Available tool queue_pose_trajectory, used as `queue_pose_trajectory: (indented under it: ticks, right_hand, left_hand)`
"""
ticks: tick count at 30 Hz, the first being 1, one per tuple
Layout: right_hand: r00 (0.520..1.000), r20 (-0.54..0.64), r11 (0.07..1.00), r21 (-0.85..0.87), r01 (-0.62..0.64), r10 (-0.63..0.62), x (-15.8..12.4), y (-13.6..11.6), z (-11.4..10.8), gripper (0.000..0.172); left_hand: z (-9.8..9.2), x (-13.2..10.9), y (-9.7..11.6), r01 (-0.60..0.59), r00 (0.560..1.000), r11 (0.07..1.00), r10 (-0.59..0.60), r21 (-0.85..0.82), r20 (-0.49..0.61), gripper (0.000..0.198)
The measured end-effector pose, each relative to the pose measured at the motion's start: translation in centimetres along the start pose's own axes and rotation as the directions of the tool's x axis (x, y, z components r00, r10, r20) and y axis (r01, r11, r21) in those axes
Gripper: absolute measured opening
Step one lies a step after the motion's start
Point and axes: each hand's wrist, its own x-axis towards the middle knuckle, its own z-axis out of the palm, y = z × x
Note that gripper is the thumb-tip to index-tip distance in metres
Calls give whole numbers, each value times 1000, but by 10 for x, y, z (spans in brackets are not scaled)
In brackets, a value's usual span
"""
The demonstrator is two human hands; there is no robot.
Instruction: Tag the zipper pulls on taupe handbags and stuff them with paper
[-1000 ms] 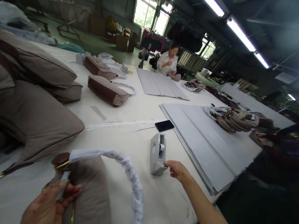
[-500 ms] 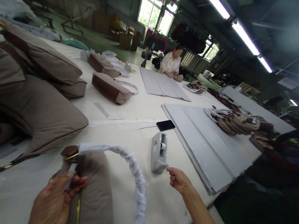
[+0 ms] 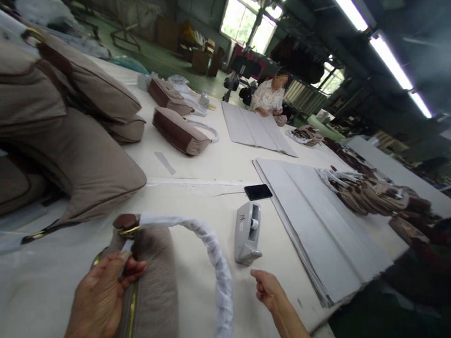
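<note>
My left hand (image 3: 101, 301) is closed on the near end of a taupe handbag (image 3: 155, 296), with thumb and fingers pinched at the base of its handle. The handle (image 3: 219, 265) arches up, wrapped in white plastic film. My right hand (image 3: 267, 290) hovers a little short of a grey tape dispenser (image 3: 245, 238). Its fingertips are pinched together, and I cannot make out whether anything is between them.
A heap of taupe bags (image 3: 52, 134) fills the left of the white table (image 3: 189, 208). A black phone (image 3: 258, 192) lies beyond the dispenser. Grey sheets (image 3: 316, 227) spread to the right, with wrapped pieces (image 3: 364, 191) piled on them. More bags (image 3: 181, 131) and a seated person (image 3: 271, 96) are farther back.
My right hand has drawn back from the tape dispenser's front toward me, still pinched. My left hand keeps its grip on the bag. The camera has shifted slightly.
</note>
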Motion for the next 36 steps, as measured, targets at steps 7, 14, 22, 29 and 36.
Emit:
queue_pose_trajectory:
  ticks: [7,14,22,29,36]
  right_hand:
    - [688,496,738,-129,662,-530,-121,-85,37,26]
    - [221,923,295,-126,947,-314,-188,-99,178,13]
    - [267,941,70,-258,964,-206,-169,-99,215,15]
    - [321,933,-21,-328,944,-163,-178,-108,222,13]
    - [380,912,56,-376,925,-155,-173,-106,230,11]
  left_hand:
    - [0,-5,-13,-103,993,990,97,96,67,30]
    - [-5,-12,-9,-213,970,959,184,189,159,26]
    - [-9,-11,-9,-228,966,960,202,164,160,24]
    - [-10,-8,-13,-214,969,965,190,150,159,23]
    - [-11,-7,-13,-230,963,957,198,176,182,22]
